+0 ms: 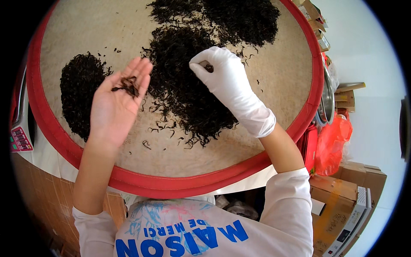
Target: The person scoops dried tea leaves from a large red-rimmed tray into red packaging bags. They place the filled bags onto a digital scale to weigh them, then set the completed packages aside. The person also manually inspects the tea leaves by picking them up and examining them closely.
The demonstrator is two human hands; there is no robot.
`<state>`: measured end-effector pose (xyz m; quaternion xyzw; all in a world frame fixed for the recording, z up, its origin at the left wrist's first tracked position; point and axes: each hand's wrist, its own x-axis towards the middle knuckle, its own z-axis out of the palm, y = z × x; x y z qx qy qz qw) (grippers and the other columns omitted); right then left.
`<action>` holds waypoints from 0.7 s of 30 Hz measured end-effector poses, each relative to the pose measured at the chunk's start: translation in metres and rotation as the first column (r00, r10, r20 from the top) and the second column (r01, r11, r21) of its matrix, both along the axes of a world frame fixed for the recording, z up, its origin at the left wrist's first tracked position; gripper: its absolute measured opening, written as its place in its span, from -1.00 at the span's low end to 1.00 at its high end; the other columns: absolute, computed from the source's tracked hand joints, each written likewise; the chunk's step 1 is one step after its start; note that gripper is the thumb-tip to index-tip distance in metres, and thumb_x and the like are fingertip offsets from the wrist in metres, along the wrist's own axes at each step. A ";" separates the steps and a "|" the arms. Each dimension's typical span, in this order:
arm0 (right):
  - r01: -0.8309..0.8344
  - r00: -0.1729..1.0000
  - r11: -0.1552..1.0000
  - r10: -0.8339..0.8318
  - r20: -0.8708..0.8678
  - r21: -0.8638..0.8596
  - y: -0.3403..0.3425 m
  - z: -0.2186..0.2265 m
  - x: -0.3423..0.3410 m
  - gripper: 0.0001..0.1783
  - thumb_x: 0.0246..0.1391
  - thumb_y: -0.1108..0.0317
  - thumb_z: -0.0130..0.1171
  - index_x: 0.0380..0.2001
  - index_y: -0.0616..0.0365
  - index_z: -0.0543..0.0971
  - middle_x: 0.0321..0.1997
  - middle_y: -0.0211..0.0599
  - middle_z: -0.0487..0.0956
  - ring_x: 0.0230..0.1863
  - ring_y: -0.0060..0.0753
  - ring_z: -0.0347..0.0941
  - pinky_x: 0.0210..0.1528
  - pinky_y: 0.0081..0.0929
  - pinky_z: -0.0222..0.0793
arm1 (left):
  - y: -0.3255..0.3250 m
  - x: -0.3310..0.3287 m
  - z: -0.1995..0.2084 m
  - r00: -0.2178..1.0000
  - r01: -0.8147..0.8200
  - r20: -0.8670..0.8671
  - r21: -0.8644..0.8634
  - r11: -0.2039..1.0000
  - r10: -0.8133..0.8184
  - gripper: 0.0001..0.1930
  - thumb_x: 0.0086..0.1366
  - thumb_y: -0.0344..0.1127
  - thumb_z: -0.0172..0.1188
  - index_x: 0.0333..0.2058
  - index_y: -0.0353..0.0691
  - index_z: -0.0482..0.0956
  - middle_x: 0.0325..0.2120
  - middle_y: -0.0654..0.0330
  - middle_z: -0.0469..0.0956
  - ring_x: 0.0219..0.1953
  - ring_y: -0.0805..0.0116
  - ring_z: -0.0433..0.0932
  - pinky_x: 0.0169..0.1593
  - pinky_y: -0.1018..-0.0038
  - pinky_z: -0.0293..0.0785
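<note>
My left hand [116, 105] is palm up, fingers stretched out and slightly cupped, holding a small bunch of dark dried tea leaves [130, 87]. It is between a smaller tea heap [80, 96] on the left and a larger tea pile [180, 68] in the middle. Over the right part of that larger pile is my right hand [229, 77], in a white glove. Its thumb and fingertips are pinched together; whatever is between them is hidden or too small to name. Dark leaves show through the loop of the fingers.
A large round tray with a red cloth rim [171, 185] bears the tea, with another heap [246, 19] at the far side. On the right are metal bowls [329, 96], a red plastic bag [334, 141] and cardboard boxes [332, 190]. A scale [21, 137] stands at the left.
</note>
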<state>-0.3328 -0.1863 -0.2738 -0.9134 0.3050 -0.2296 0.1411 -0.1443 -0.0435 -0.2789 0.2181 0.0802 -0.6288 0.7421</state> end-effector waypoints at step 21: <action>0.075 0.983 0.997 -0.077 -0.169 -0.017 0.009 -0.011 0.022 -0.84 -0.12 0.30 0.33 -0.53 0.12 0.58 -0.45 -0.28 0.53 -0.35 -0.19 0.50 -0.27 -0.28 0.41 | 0.009 0.023 -0.002 0.983 -0.177 -0.057 0.000 0.984 0.177 -0.59 0.44 -0.39 -0.26 0.15 -0.55 0.25 0.13 -0.07 0.35 0.22 0.17 0.32 0.29 0.34 0.30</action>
